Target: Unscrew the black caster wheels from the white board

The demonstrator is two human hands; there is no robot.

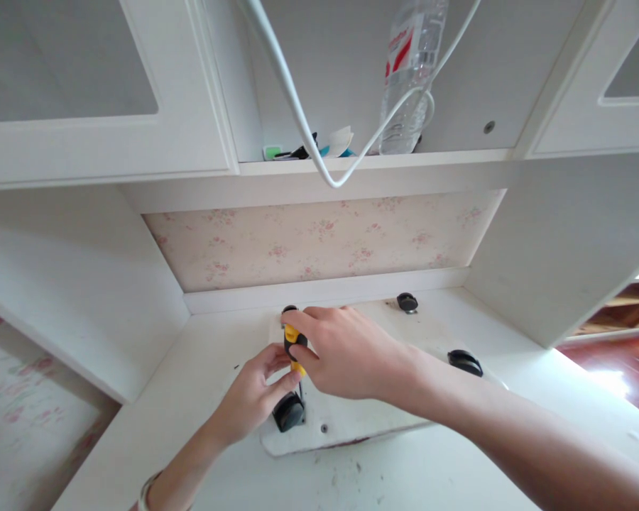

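Observation:
A yellow and black screwdriver (295, 341) stands nearly upright over a white board (362, 419). My right hand (346, 351) is closed round the upper part of its handle. Lower down, the fingers of my left hand (260, 387) pinch the handle near the shaft. The shaft points down beside a black caster wheel (288, 411) at the board's near left corner; its tip is hard to make out. Another black caster (290, 309) is partly hidden behind my right hand. Two more sit on the right, a far caster (407, 303) and a nearer caster (464, 362).
The board lies on a white desk surface (218, 475) between white side panels. Overhead, a shelf (458, 159) holds a clear plastic bottle (410, 85) and small items. A white cable (298, 106) hangs down in front. A screw (324, 429) shows in the board's near edge.

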